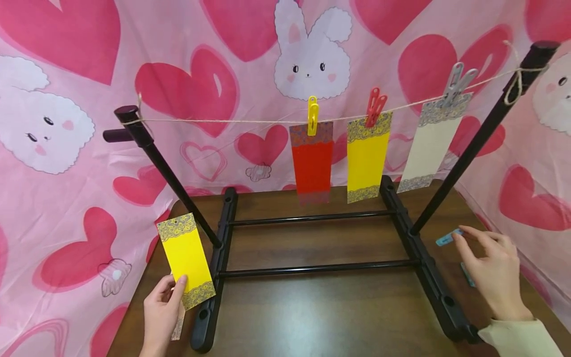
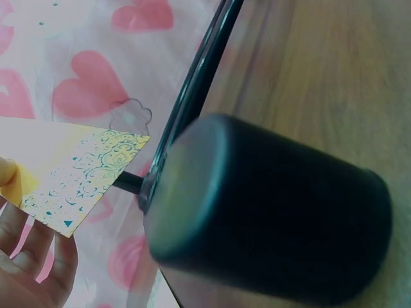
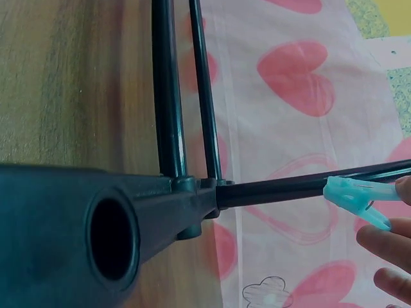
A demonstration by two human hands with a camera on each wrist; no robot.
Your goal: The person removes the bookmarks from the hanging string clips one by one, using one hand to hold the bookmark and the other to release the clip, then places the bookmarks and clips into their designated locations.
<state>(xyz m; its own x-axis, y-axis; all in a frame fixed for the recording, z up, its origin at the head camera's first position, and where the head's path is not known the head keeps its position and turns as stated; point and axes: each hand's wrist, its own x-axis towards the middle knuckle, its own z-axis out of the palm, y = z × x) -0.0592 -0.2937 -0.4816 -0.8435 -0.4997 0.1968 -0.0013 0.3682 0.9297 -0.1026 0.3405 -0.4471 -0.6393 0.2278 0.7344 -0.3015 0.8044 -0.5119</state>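
Observation:
In the head view my left hand (image 1: 160, 310) pinches the lower end of a yellow paper card (image 1: 186, 255) with lacy patterned ends, thumb on its front. The card stands tilted beside the rack's left post. The left wrist view shows the card's patterned end (image 2: 96, 176) above the curled fingers. A paler patterned strip (image 1: 178, 325) shows just below this hand. On the right, my right hand (image 1: 492, 272) pinches a light blue clothespin (image 1: 447, 238) between thumb and fingertips, outside the right post. Its two legs and body (image 3: 350, 194) appear in the right wrist view.
A black rack (image 1: 312, 270) stands on the brown table (image 1: 321, 312). Between its posts runs a string (image 1: 200, 120), with red (image 1: 312, 168), yellow (image 1: 367, 161) and cream (image 1: 430, 141) cards clipped on. Another blue clothespin (image 1: 467, 274) lies by my right hand. Pink heart-patterned cloth (image 1: 67, 198) hangs around.

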